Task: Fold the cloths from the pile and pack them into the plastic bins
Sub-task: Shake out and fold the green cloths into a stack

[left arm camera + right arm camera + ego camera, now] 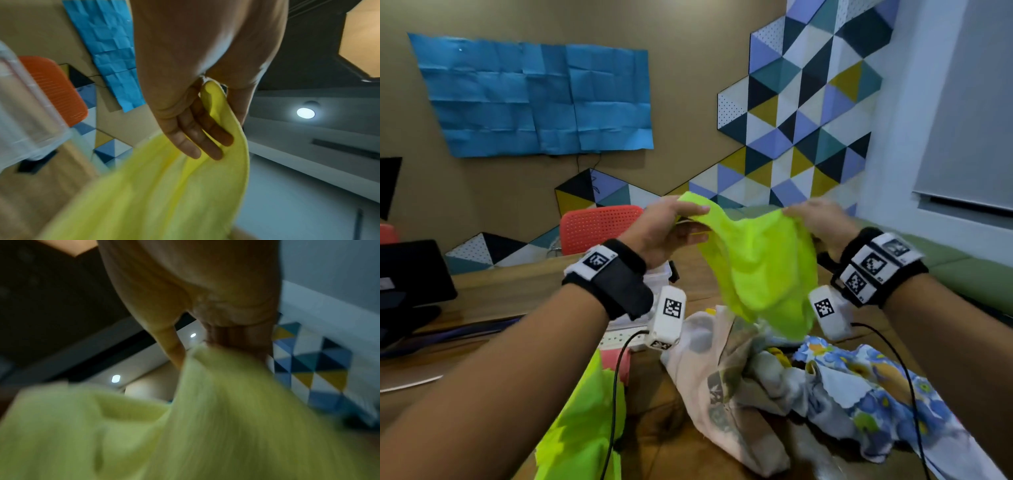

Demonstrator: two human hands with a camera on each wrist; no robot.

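Note:
A neon yellow-green cloth [760, 270] hangs in the air above the table, held up by both hands. My left hand [671, 226] pinches its top left corner; the left wrist view shows the cloth [164, 194] running between thumb and fingers [197, 138]. My right hand [815, 219] grips the top right edge, with the cloth [205, 426] bunched at its fingers [236, 340]. Under it lies the pile [791, 387]: a pale pink cloth [705, 394] and a blue flowered cloth [876, 387]. A clear plastic bin [659, 274] stands behind my left wrist, mostly hidden; its rim [26, 100] shows in the left wrist view.
Another neon green cloth [585, 421] lies at the near left of the wooden table [510, 291]. A red chair [599, 226] stands behind the table, a dark monitor [410, 270] at the far left. Black cables [616, 394] trail from both wrist cameras.

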